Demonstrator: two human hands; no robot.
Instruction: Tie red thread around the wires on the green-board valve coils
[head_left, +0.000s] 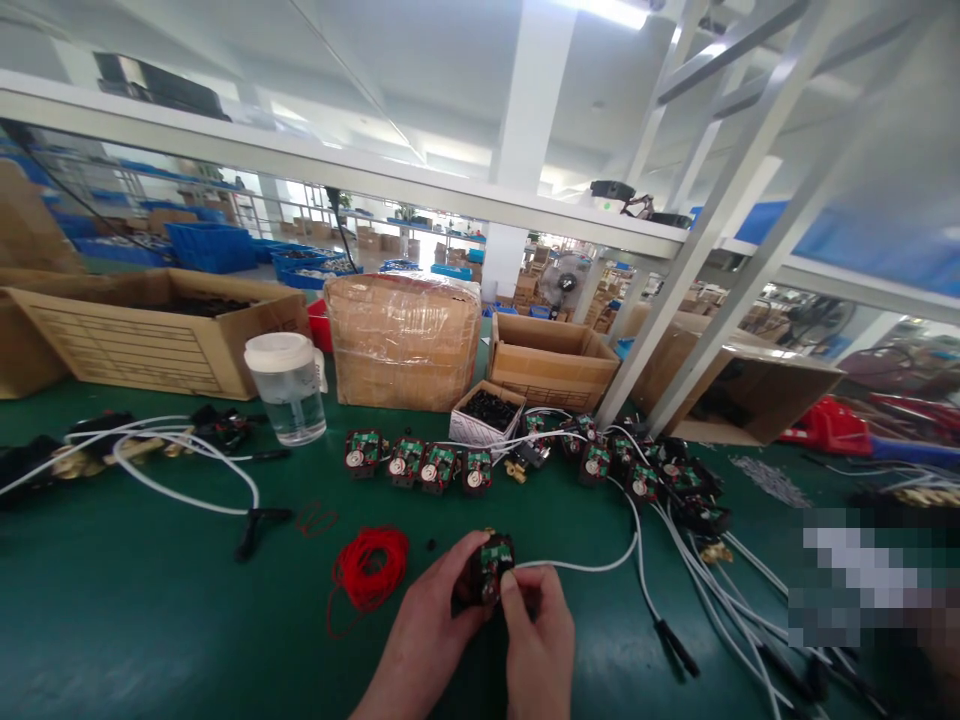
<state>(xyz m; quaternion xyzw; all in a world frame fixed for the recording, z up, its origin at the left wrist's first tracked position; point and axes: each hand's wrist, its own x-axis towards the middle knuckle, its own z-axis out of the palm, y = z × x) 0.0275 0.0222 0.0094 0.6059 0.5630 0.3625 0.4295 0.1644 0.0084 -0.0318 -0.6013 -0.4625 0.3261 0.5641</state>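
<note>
A small black housing with a green circuit board (495,566) is held just above the green table. My left hand (439,608) wraps round its left side, thumb and fingers closed on it. My right hand (538,620) is pinched at the lower right of the same unit, its thumb tip touching the board; whatever lies between those fingers is hidden. A white cable (585,567) runs off to the right from behind my right fingers. Left of my hands lies a coil of red wire (371,566). Similar units (439,466) with round pale discs stand in a row behind.
A small box of black parts (489,412) stands behind the row. Cardboard boxes (405,340) and a lidded water jug (289,390) line the back. More units with white cables (690,480) crowd the right, below a slanting metal frame (720,220). At far right a person is partly visible.
</note>
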